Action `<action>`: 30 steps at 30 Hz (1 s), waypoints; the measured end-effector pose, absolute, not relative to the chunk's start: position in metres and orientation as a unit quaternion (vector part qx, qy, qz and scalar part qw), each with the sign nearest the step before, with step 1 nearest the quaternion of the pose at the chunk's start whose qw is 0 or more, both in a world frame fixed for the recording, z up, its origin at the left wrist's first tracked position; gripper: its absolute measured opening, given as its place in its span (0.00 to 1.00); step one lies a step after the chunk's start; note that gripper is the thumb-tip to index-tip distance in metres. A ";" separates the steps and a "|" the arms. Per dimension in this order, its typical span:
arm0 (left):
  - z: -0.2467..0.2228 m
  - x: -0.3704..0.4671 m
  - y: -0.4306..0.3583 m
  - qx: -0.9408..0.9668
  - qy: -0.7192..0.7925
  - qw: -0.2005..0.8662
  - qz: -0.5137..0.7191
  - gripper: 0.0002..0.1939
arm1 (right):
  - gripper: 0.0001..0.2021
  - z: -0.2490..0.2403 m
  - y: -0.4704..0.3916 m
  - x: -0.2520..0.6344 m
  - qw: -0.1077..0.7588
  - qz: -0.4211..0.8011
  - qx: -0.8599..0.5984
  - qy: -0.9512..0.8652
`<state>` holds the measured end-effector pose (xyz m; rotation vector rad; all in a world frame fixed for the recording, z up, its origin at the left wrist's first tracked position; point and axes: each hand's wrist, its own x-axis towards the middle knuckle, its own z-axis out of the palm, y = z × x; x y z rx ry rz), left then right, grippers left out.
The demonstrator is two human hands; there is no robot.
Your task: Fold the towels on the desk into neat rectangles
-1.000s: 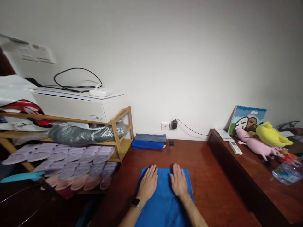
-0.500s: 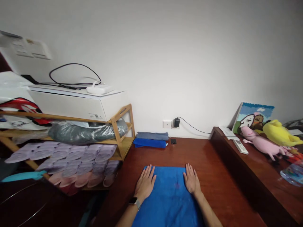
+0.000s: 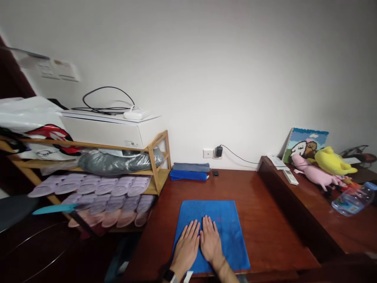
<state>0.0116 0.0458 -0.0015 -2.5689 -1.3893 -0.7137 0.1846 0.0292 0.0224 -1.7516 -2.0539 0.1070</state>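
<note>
Watch [image 3: 169, 276] comes nearest, strapped just behind the left hand [image 3: 186, 245], and beside it a white tag [image 3: 187, 276] pokes out at the near side of the blue towel [image 3: 228, 234]. We now see the towel's near edge, which half a second ago falls outside our view. A little beyond it, the left hand and the right hand [image 3: 211, 241] lie palm down on the towel, fingers straight and gripping nothing; the two are side by side with thumbs almost meeting, though we cannot tell whether they touch. This is the main change: half a second ago we find them well apart, one at each side edge near the far corners, and now they have come together left of the middle, lower on the towel. For the work in hand, we judge that contact has passed from the towel's edges to its inner part, leaving both far corners uncovered. The towel itself lies spread flat on the desk [image 3: 265, 220], its far edge about straight, with some faint creases or shading on the right half. Farther off, near the wall [image 3: 235, 78], we see a folded blue cloth [image 3: 188, 175] before a folded grey cloth [image 3: 191, 167], both unmoved.
</note>
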 end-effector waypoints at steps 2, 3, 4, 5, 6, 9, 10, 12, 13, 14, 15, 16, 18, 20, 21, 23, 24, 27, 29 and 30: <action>-0.005 -0.002 0.033 -0.843 -0.488 0.053 -0.221 0.29 | 0.30 0.019 0.016 0.182 0.206 0.055 -0.643 -0.736; -0.005 -0.009 0.030 -0.836 -0.503 0.043 -0.214 0.29 | 0.31 0.020 0.011 0.191 0.192 0.062 -0.655 -0.728; -0.002 -0.015 0.028 -0.830 -0.516 0.033 -0.209 0.30 | 0.32 0.021 0.007 0.206 0.176 0.065 -0.672 -0.716; 0.001 -0.021 0.027 -0.825 -0.526 0.024 -0.206 0.30 | 0.32 0.023 0.002 0.226 0.160 0.064 -0.691 -0.702; 0.005 -0.024 0.027 -0.822 -0.531 0.015 -0.205 0.31 | 0.33 0.025 -0.003 0.247 0.146 0.060 -0.710 -0.686; 0.015 -0.027 0.027 -0.819 -0.538 -0.002 -0.200 0.32 | 0.34 0.031 -0.017 0.308 0.109 0.045 -0.762 -0.637; 0.017 -0.027 0.027 -0.819 -0.539 -0.005 -0.197 0.32 | 0.35 0.033 -0.021 0.321 0.098 0.044 -0.773 -0.626; 0.020 -0.025 0.027 -0.818 -0.542 -0.008 -0.190 0.32 | 0.35 0.037 -0.027 0.334 0.080 0.041 -0.787 -0.610; 0.021 -0.024 0.027 -0.819 -0.543 -0.008 -0.188 0.32 | 0.35 0.040 -0.029 0.333 0.079 0.036 -0.792 -0.605; 0.022 -0.022 0.027 -0.819 -0.542 -0.005 -0.187 0.32 | 0.35 0.044 -0.029 0.327 0.082 0.028 -0.793 -0.603; 0.023 -0.019 0.027 -0.821 -0.539 -0.001 -0.189 0.32 | 0.35 0.047 -0.029 0.318 0.091 0.021 -0.791 -0.604; 0.025 -0.015 0.028 -0.822 -0.535 0.005 -0.194 0.31 | 0.35 0.050 -0.027 0.304 0.105 0.017 -0.784 -0.612; 0.028 0.000 0.029 -0.829 -0.519 0.016 -0.207 0.30 | 0.34 0.055 -0.022 0.269 0.139 0.016 -0.749 -0.648; 0.030 0.018 0.029 -0.841 -0.500 0.018 -0.207 0.29 | 0.32 0.058 -0.014 0.231 0.164 0.027 -0.702 -0.693; 0.031 0.027 0.030 -0.847 -0.493 0.016 -0.201 0.29 | 0.32 0.058 -0.010 0.215 0.168 0.035 -0.682 -0.711; 0.031 0.038 0.030 -0.853 -0.488 0.011 -0.185 0.29 | 0.31 0.058 -0.003 0.192 0.161 0.056 -0.661 -0.731; 0.029 0.038 0.030 -0.853 -0.490 0.010 -0.180 0.29 | 0.31 0.056 -0.001 0.189 0.157 0.065 -0.658 -0.734; 0.021 0.019 0.032 -0.838 -0.514 0.013 -0.182 0.29 | 0.32 0.049 -0.004 0.211 0.150 0.074 -0.676 -0.718; 0.014 -0.003 0.033 -0.822 -0.538 0.014 -0.188 0.29 | 0.33 0.043 -0.011 0.245 0.139 0.068 -0.708 -0.689; 0.010 -0.013 0.033 -0.814 -0.548 0.016 -0.193 0.30 | 0.33 0.039 -0.016 0.263 0.131 0.064 -0.724 -0.674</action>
